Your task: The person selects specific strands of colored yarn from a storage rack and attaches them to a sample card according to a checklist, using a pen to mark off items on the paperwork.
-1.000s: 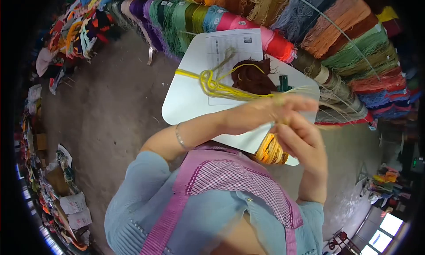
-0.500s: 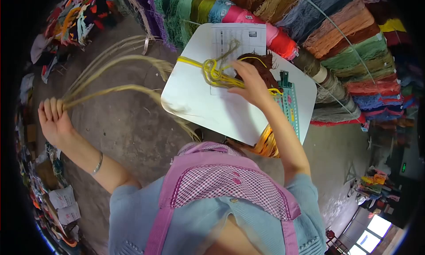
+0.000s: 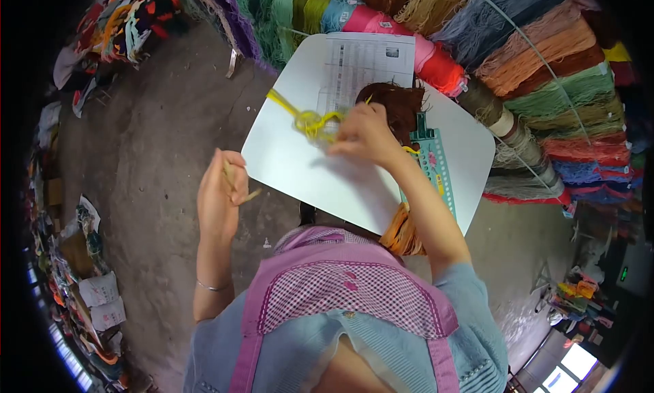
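My left hand [image 3: 221, 199] is raised at the left of the white board [image 3: 327, 188], its fingers curled around a beige strand [image 3: 253, 195] whose short end pokes out. Most of that strand is hidden by the hand. Over the board, my right hand [image 3: 368, 135] has its fingers closed at the yellow yarn [image 3: 310, 122], which lies looped and runs off toward the board's left edge. Motion blurs the fingertips and the loops. Just beyond this hand lies a dark brown hank [image 3: 402, 103].
A printed sheet [image 3: 361, 55] lies at the board's far side. A teal perforated card [image 3: 436, 161] with a dark clip [image 3: 424, 127] is on the right, near an orange-brown hank [image 3: 402, 233]. Rows of coloured yarn [image 3: 538, 59] border the far and right sides.
My left hand has come inward from the far left; the long, fanned beige strands are out of sight. My right hand has shifted slightly left and down, its fingers drawing closed.
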`<state>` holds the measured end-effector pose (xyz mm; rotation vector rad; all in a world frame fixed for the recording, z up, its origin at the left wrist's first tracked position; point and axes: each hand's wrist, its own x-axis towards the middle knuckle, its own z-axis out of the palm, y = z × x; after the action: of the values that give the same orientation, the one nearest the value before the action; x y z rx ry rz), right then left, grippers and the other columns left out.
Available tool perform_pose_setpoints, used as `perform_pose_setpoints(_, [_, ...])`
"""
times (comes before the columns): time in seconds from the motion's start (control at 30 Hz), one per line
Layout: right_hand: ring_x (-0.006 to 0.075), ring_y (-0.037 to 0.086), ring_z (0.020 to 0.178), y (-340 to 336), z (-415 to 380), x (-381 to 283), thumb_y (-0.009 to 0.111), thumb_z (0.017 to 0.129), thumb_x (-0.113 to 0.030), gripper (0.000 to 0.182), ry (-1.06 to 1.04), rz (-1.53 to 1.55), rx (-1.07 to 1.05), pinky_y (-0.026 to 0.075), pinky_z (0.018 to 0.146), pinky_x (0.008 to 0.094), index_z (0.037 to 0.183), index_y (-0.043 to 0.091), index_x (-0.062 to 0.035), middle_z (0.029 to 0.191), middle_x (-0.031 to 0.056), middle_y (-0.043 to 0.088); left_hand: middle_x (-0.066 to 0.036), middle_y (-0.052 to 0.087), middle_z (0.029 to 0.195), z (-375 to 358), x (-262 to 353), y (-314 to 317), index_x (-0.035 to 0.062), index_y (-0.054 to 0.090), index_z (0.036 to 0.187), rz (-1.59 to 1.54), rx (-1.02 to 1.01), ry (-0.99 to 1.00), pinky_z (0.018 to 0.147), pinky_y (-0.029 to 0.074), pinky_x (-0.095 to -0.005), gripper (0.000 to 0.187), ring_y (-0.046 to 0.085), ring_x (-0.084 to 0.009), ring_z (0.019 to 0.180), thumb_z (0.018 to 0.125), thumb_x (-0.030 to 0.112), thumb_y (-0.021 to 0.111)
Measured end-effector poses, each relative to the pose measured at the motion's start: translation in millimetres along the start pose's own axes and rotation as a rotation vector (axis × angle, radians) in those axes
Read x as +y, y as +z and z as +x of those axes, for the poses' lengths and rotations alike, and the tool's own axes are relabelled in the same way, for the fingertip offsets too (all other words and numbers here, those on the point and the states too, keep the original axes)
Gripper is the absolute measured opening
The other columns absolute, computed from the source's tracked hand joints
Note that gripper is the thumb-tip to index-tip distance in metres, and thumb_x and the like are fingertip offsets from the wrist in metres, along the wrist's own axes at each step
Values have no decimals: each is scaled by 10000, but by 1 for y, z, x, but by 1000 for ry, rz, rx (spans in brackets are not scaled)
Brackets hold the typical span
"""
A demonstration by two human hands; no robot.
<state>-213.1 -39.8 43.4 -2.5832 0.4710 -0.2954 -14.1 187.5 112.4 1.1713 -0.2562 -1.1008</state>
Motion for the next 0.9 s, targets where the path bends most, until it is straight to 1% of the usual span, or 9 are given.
perform_pose_setpoints(0.13, [268, 488, 1187, -17, -84, 9, 719, 759, -316, 217, 69, -94, 339, 291, 982, 453, 869, 706, -129, 1134, 14, 649, 63, 343, 521, 0, -3, 17, 16, 562, 1020, 429, -15, 46, 445, 199, -197, 366, 254, -13, 459, 1039, 301, 332])
perform_pose_setpoints(0.3, [318, 260, 1395, -9, -150, 14, 620, 855, -379, 511, 389, -256, 154, 134, 1104, 539, 1331, 529, -216, 1433, 38, 445, 66, 346, 513, 7, -11, 31, 9, 559, 1144, 541, -157, -20, 442, 241, -190, 337, 285, -17, 441, 1035, 240, 340])
perform_pose_setpoints(0.33, [318, 260, 1395, -3, -150, 15, 620, 855, -379, 511, 392, -252, 156, 134, 1104, 539, 1331, 529, -216, 1433, 38, 445, 7, 512, 622, 11, -14, 29, 2, 543, 1167, 510, -234, -59, 451, 300, -177, 331, 394, -32, 496, 1032, 227, 341])
perform_pose_setpoints(0.47, [324, 263, 1393, 14, -138, 25, 529, 914, -350, 505, 564, -291, 258, 130, 1107, 539, 1397, 440, -233, 1471, 29, 391, -146, 642, 1023, 18, -25, 55, -33, 533, 1189, 408, -349, -15, 494, 391, -158, 342, 575, -80, 764, 1023, 219, 371])
perform_pose_setpoints(0.67, [350, 311, 1360, 13, -128, 26, 588, 882, -245, 477, 645, -309, 466, 189, 1085, 544, 1348, 501, -190, 1420, 82, 449, -172, 583, 1228, 13, -39, 92, -22, 485, 1283, 282, -534, -67, 708, 506, -235, 376, 596, -178, 1054, 1018, 224, 383])
perform_pose_setpoints(0.7, [355, 448, 1244, 6, -122, 14, 625, 852, -174, 435, 533, -265, 595, 310, 1037, 471, 1278, 547, -134, 1307, 114, 543, -169, 552, 1280, 14, -45, 97, -18, 468, 1310, 269, -565, -3, 784, 520, -272, 389, 566, -199, 1136, 1017, 225, 385])
perform_pose_setpoints(0.73, [334, 505, 1163, -4, -115, -3, 630, 850, -164, 406, 522, -23, 559, 362, 986, 415, 1245, 556, -106, 1242, 116, 574, -158, 465, 1384, 13, -43, 103, -20, 453, 1338, 280, -627, -31, 985, 430, -354, 410, 443, -237, 1289, 1016, 225, 389])
perform_pose_setpoints(0.83, [150, 564, 967, 1, -103, -56, 588, 922, -191, 293, 519, 876, 450, 438, 848, 265, 1164, 570, -27, 1065, 41, 622, -162, 392, 1450, 12, -45, 111, -28, 463, 1340, 741, -734, 374, 1113, 227, -395, 457, 303, -253, 1384, 1018, 284, 376])
perform_pose_setpoints(0.9, [84, 521, 971, -5, -93, -91, 542, 965, -213, 284, 523, 1325, 379, 430, 843, 246, 1161, 568, -9, 1055, 6, 601, -170, 385, 1453, 11, -43, 111, -25, 457, 1348, 995, -744, 571, 1103, 240, -387, 481, 290, -249, 1392, 1019, 314, 368])
